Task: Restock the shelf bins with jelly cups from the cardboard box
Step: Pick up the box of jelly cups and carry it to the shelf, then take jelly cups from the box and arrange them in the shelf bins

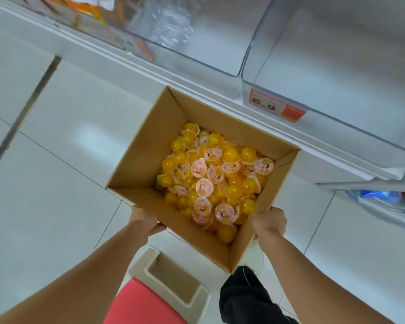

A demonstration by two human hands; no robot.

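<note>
Two hands are on the cardboard box (147,148), and it hangs in the air above the tiled floor (56,160) with nothing visible underneath it. The left hand (144,219) grips the near-left bottom edge, fingers curled under and out of sight; the right hand (269,222) clasps the near-right corner the same way. Inside, the jelly cups (211,176), yellow with pink lids, lie loose in a heap toward the near and right side of the box.

That heap is the first worry. The box looks tilted, and loose cups can slide all at once; a shift of weight toward one corner could twist the box out of a grip that holds only its lower edge. Second worry: the bottom of the box. It cannot be seen whether it is taped, and a heavy load on an unsupported base could sag or open.

Up ahead sit the clear shelf bins (325,73), the one above the orange price tag (277,106) looking bare. If the person tips the box to pour, cups may well overshoot the bin's low front wall and bounce onto the floor. The far box edge is near the shelf lip, so a bump there could jolt the load too.

Down below, a red-topped stool (138,307) and the person's dark trouser leg (246,298) crowd the footing, a possible trip.
</note>
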